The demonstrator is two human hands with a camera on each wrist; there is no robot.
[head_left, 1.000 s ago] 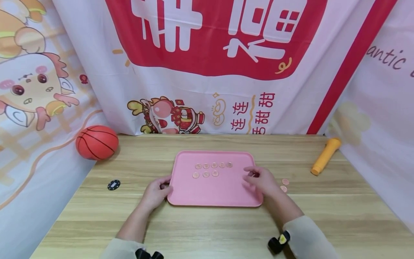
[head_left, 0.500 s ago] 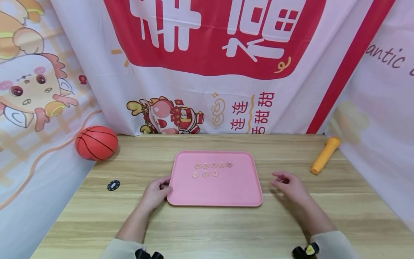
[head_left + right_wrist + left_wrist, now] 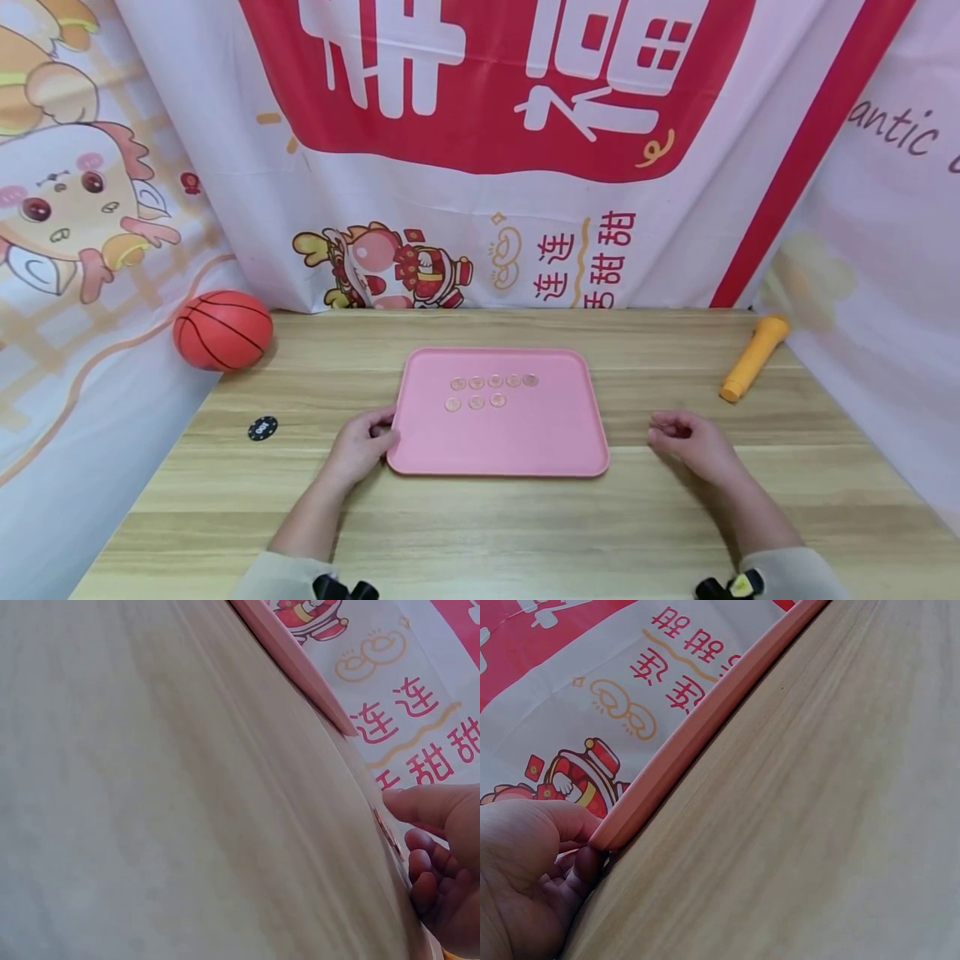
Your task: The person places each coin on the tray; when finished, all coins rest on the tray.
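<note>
A pink tray (image 3: 498, 454) lies on the wooden table with copper-coloured coins in it: several in a back row (image 3: 495, 382) and three in a front row (image 3: 476, 402). My left hand (image 3: 360, 450) grips its left edge, thumb (image 3: 581, 821) against the rim. Right of the tray, my right hand (image 3: 693, 446) reaches down to the tabletop, fingers bent. In the right wrist view, flat coins (image 3: 388, 834) lie on the wood right by the thumb and fingertips (image 3: 420, 862), which stand apart. From the head view the hand hides these coins.
A black chip (image 3: 262, 428) marked 100 lies left of my left hand. A red basketball (image 3: 223, 330) sits at the back left, and an orange-yellow flashlight-shaped object (image 3: 754, 358) at the back right. Printed cloths (image 3: 480, 208) hang around the table's back and sides.
My right hand has moved from over the tray's right side rightward, then down to the coins on the table. The left hand keeps its hold on the tray.
</note>
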